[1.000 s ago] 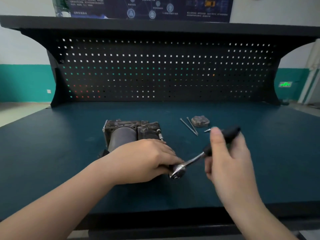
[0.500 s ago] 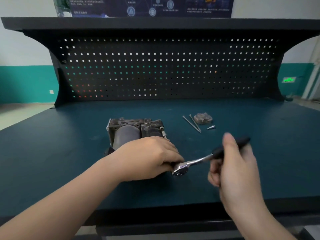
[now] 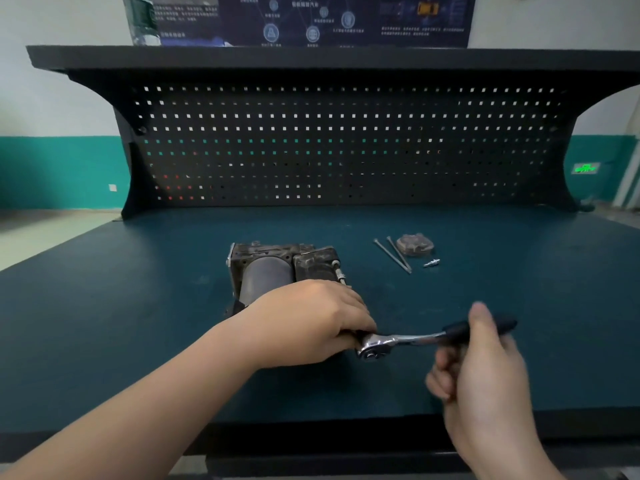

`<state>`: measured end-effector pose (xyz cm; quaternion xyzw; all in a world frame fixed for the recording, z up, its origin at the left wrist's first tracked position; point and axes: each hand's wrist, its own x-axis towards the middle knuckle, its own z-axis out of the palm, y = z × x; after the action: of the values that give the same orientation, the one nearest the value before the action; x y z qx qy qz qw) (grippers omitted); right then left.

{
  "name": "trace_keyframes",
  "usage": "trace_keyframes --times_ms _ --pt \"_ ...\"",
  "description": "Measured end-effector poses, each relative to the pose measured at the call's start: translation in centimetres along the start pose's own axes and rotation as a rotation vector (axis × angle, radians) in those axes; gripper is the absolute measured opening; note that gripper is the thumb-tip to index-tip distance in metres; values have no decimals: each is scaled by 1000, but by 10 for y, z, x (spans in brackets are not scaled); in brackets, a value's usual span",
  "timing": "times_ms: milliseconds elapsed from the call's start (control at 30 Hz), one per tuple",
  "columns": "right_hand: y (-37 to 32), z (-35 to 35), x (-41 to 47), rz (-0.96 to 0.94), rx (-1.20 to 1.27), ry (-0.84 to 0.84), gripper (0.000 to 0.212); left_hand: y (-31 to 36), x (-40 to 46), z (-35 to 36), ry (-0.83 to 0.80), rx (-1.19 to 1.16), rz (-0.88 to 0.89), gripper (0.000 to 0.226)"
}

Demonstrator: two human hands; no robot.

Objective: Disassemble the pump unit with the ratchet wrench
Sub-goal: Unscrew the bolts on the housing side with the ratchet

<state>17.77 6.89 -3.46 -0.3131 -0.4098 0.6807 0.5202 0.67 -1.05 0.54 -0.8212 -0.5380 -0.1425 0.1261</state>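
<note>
A: What do you see first, over at nine o'clock?

B: The left hand point(image 3: 313, 322). It lies on top of the near end of the pump unit point(image 3: 277, 268). Its fingers are bent down over the edge and close together, and they hold the pump still. The fingertips are right by the shiny head of the ratchet wrench point(image 3: 415, 339).

A: Where is the pump?

B: In the middle of the dark green table point(image 3: 104, 306), at about eleven o'clock from the left hand. It is one grey, dirty block with a round dark drum on it.

A: And the wrench?

B: There is one. Its silver head sits at the near end of the pump, just under the left fingertips. Its black handle points to three o'clock, lying almost flat.

A: Who holds the handle?

B: The right hand point(image 3: 481, 368). Its fingers are curled round the black grip and the thumb sticks up across it. The hand looks a bit blurry.

A: Anything else on the table?

B: Yes, at one o'clock from the pump, well apart from it. I count two long thin bolts point(image 3: 394, 256) lying side by side, one small brown cover piece point(image 3: 415, 244) just beside them, and one short silver screw point(image 3: 432, 262) near its front.

A: And behind?

B: One black board with small holes point(image 3: 346, 143) stands at twelve o'clock.
</note>
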Motion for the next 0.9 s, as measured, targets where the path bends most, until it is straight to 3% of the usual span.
trace_keyframes --times_ms 67,133,200,233,300,400,467,500,567,667,767,833,900 --pt "-14 8 -4 -361 -247 -109 28 -1 2 -1 -33 3 35 22" --pt "-26 17 -8 -665 -609 -336 31 0 4 -3 -54 4 56 13" --pt "-28 22 -11 -815 -857 -535 31 0 3 -4 -34 21 42 3" --pt "-27 23 -11 -847 -882 -540 30 1 2 -4 -25 33 36 3" --pt "-23 23 -11 -798 -753 -409 31 1 2 0 -34 63 39 7" --pt "-20 18 -4 -425 -250 -133 34 -1 4 2 -14 62 29 14" --pt "-17 15 6 -167 11 -56 35 -1 3 1 48 25 6 10" --pt "-16 14 9 -129 31 -63 35 -1 2 1 61 21 -1 9" --pt "-16 14 7 -234 -65 -123 35 -1 1 2 50 28 5 8" --pt "-27 22 -4 -612 -461 -328 33 0 3 1 8 24 8 5" --pt "-43 29 -5 -733 -742 -544 27 1 7 -3 -7 -16 18 15" --pt "-46 31 -2 -741 -765 -525 29 0 6 -2 -8 -28 5 15" --pt "-41 30 -2 -674 -642 -374 34 -2 4 1 -22 -12 -19 8"
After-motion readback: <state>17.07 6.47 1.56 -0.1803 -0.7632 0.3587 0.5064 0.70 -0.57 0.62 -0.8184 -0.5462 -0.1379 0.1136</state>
